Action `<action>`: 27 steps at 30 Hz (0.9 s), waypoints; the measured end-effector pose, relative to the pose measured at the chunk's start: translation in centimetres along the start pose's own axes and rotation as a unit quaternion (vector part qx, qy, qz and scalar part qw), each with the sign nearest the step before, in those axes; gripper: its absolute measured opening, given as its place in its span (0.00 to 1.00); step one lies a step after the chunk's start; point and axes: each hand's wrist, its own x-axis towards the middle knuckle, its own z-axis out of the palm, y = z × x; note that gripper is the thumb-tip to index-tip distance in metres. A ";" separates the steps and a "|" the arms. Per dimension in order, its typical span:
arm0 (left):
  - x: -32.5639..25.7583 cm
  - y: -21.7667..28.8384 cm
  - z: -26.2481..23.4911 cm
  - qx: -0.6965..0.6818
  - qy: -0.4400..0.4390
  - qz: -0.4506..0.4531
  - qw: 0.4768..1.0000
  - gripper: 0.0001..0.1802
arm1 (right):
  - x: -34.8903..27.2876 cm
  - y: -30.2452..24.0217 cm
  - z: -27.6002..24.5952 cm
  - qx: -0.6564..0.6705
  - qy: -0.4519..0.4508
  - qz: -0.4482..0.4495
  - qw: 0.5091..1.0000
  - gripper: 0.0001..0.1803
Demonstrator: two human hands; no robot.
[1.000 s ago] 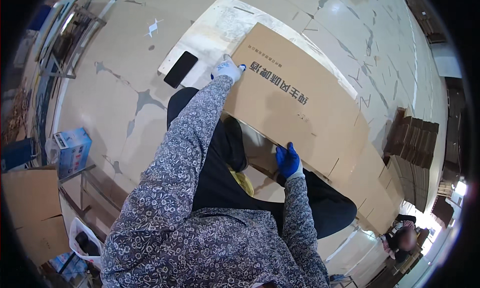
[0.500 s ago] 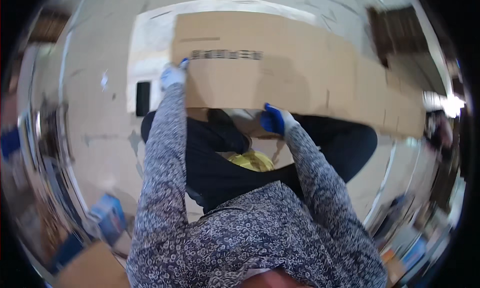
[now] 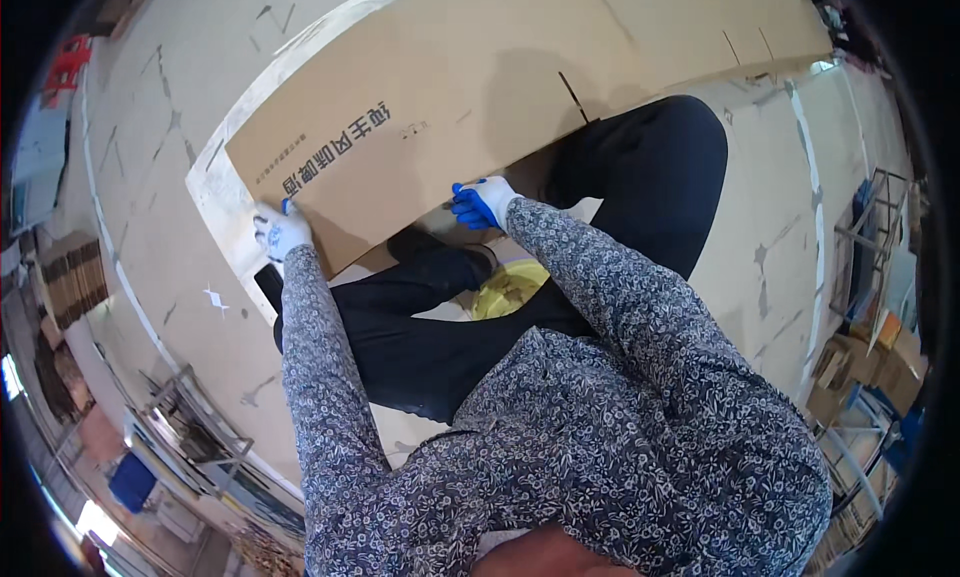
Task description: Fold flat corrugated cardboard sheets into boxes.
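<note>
Carton blank (image 3: 440, 87) lay at 12 o'clock. Left hand (image 3: 283, 234) sat at its 8 o'clock end, right hand (image 3: 483, 203) at its 6 o'clock edge, fingers curled; couldn't tell either grip. Looked like edge handling; next move called for even two-handed control.

Just left of the dark phone (image 3: 268, 285), a white mark (image 3: 215, 300) on the floor (image 3: 250, 362); below and left of the phone, a metal frame (image 3: 222, 413), then a blue thing (image 3: 131, 482); right of the phone, a yellow thing (image 3: 508, 289).
</note>
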 end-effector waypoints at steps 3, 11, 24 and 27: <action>-5.3 9.6 -3.8 0.015 -0.086 0.179 0.980 0.53 | -0.5 0.5 -1.2 0.008 0.023 -0.022 0.999 0.24; -10.0 14.5 -4.6 0.050 -0.245 0.179 0.951 0.60 | -15.1 -10.5 7.3 -0.758 0.098 -0.096 0.638 0.21; -9.9 17.4 -5.1 0.024 -0.274 0.209 0.938 0.60 | -31.0 -33.3 -21.7 -0.577 0.494 -0.122 0.639 0.47; -9.6 14.1 -4.5 0.049 -0.281 0.186 0.940 0.61 | -31.7 -30.0 -11.9 -0.575 0.349 -0.210 0.709 0.37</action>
